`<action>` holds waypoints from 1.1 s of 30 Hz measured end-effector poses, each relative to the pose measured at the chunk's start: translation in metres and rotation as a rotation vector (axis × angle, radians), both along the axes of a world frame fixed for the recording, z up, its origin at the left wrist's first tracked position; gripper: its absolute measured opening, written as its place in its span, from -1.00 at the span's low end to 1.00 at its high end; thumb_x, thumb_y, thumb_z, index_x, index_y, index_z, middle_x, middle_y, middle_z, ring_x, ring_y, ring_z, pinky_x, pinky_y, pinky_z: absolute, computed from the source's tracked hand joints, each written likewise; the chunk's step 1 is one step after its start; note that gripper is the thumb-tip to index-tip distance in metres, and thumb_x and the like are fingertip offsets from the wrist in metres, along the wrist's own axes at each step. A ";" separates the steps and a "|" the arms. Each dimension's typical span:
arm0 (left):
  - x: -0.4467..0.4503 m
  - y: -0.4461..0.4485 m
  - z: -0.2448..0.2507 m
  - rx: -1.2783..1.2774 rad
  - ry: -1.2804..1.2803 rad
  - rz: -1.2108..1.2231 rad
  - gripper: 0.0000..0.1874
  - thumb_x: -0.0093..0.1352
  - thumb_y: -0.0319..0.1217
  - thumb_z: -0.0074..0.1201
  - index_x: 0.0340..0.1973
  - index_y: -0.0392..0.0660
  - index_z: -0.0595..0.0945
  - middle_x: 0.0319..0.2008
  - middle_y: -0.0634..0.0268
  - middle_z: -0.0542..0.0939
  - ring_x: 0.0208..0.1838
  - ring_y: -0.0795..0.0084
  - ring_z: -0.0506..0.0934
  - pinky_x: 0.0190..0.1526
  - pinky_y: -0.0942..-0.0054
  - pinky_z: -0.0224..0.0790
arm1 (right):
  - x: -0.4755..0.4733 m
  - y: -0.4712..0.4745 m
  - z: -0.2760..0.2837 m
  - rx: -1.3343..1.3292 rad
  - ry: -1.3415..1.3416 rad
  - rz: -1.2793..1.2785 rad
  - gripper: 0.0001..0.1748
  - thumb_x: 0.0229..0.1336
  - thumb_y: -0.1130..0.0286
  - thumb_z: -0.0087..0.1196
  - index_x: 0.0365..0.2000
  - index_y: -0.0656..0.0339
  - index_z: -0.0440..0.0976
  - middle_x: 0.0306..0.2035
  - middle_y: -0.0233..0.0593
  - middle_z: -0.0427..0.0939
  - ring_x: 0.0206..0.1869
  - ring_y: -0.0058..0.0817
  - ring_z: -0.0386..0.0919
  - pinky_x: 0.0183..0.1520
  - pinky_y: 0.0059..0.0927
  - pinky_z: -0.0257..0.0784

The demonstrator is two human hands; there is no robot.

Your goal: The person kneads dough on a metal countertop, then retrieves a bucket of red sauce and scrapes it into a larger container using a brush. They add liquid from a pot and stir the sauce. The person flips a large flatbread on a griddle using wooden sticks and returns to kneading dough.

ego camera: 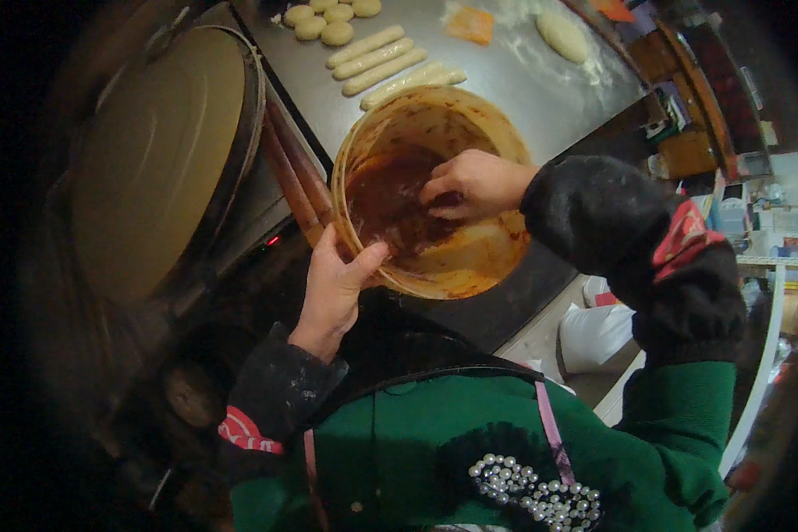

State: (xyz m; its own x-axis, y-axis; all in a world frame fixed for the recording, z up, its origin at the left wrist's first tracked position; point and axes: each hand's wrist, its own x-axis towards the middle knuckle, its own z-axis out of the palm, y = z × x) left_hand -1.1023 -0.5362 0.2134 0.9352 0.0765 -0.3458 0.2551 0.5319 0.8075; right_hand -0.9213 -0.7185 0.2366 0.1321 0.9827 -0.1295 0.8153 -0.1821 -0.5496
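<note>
A large round tub (499,246) with brown-smeared walls is tilted in front of me, holding a dark reddish-brown paste (396,199). Its lower left rim is in the grip of my left hand (338,286), thumb over the edge. My right hand (472,183) reaches inside, fingers curled at the paste; whether they hold anything cannot be told. Just beyond the tub, several dough strips (379,68) lie side by side on the metal worktop (432,56), the nearest partly against the rim in view. Round dough pieces (337,33) sit farther back.
To the left stands a large round griddle (166,159) with a raised rim. An orange scraper (470,25) and an oval dough piece (562,37) lie on the floured far side of the worktop. White sacks (595,336) are low at the right, near cluttered shelves (688,156).
</note>
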 end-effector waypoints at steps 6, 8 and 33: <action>-0.011 -0.003 -0.008 -0.082 0.028 0.037 -0.48 0.26 -0.36 0.18 0.06 -0.25 0.34 -0.08 0.21 0.50 -0.05 0.43 0.50 0.00 0.39 0.42 | -0.002 -0.003 0.019 0.006 -0.093 -0.249 -0.83 0.02 0.32 0.11 -0.38 0.18 0.53 -0.49 -0.05 0.53 -0.36 -0.06 0.51 -0.27 -0.18 0.41; -0.013 -0.006 -0.012 -0.097 0.017 0.045 -0.49 0.27 -0.37 0.18 0.06 -0.26 0.35 -0.08 0.21 0.50 -0.05 0.42 0.50 -0.01 0.40 0.42 | -0.001 0.002 0.021 -0.019 -0.197 -0.335 -0.83 0.03 0.35 0.12 -0.35 0.19 0.53 -0.45 -0.06 0.55 -0.34 -0.08 0.51 -0.23 -0.24 0.43; -0.020 -0.031 -0.023 -0.091 -0.090 0.057 -0.51 0.27 -0.27 0.19 0.00 -0.21 0.37 -0.21 0.28 0.52 -0.21 0.47 0.55 -0.23 0.41 0.52 | -0.016 0.011 0.007 -0.210 -0.143 -0.422 -0.79 -0.02 0.39 0.08 -0.36 0.27 0.56 -0.41 0.05 0.56 -0.32 -0.06 0.55 -0.20 -0.23 0.44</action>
State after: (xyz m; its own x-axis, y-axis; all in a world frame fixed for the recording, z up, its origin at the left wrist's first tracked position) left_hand -1.1223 -0.5669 0.1902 0.9577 0.1022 -0.2690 0.1515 0.6157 0.7733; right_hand -0.9374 -0.7074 0.2436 0.5441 0.7942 -0.2707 0.7109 -0.6077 -0.3540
